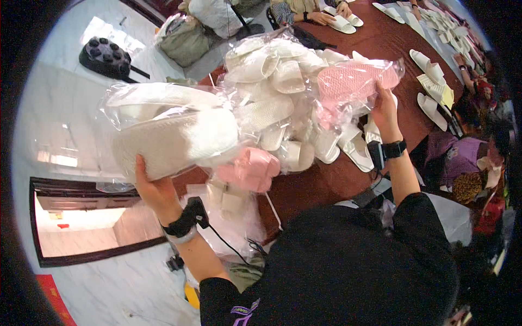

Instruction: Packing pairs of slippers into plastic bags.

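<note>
Head cam: wht slippers [174, 142] & pink slipper [349, 81], textured, clr-bagged.

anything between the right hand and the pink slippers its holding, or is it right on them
Only the clear plastic bag around the pink slippers seems to lie between them and the right hand, which holds them at their right end; nothing else visible stands between.

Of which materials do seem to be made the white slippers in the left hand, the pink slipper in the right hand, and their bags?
White slippers: probably moulded foam or soft plastic, matte; the sole shows a fine, even texture.
Pink slipper: likely similar, with a patterned sole; foam or rubber is hard to tell.
Bags: thin, glossy clear plastic film, judging by the wrinkles and bright reflections.
</note>
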